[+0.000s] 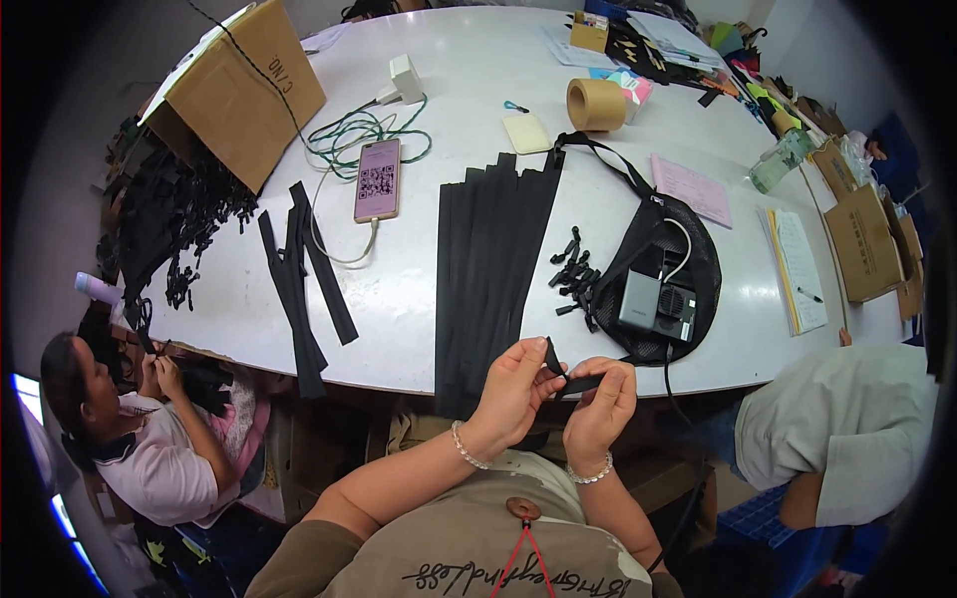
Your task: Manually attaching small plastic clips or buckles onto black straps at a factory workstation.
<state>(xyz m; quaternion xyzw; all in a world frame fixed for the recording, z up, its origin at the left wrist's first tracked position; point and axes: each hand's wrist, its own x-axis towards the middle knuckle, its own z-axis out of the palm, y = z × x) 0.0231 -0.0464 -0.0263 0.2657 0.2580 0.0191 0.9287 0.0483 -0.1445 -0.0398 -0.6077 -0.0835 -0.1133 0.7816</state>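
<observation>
Fingertips of the left hand and right hand, close together, pinch a short black piece between them in the head view, at the near edge of the white table. Long black strips lie side by side to its left; small black fittings and a mesh bag lie beyond it.

1. The left forearm points toward 2 o'clock, the right forearm toward 11 o'clock.
2. The left hand is curled, its thumb and forefinger pinched together.
3. The right hand, just beside it at about 3 o'clock, pinches likewise, its fingers bent.
</observation>
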